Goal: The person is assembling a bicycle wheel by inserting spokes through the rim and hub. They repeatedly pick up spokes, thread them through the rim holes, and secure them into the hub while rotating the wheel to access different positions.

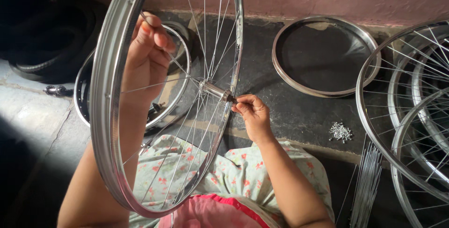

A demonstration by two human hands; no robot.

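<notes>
A shiny bicycle wheel rim [106,92] with thin spokes stands upright over my lap. My left hand [147,57] reaches in through the spokes, its fingertips closed on one spoke near the rim's upper part. At the wheel's centre sits the metal hub [213,89]. My right hand [251,111] pinches the hub's axle end between thumb and fingers. My lap is covered by pale flowered cloth [234,167].
A bare rim [322,90] lies flat on the dark floor by the pink wall. Spoked wheels [402,115] are stacked at the right. A small heap of spoke nipples [340,131] and a bundle of loose spokes [367,186] lie nearby. Black tyres [42,45] sit at the far left.
</notes>
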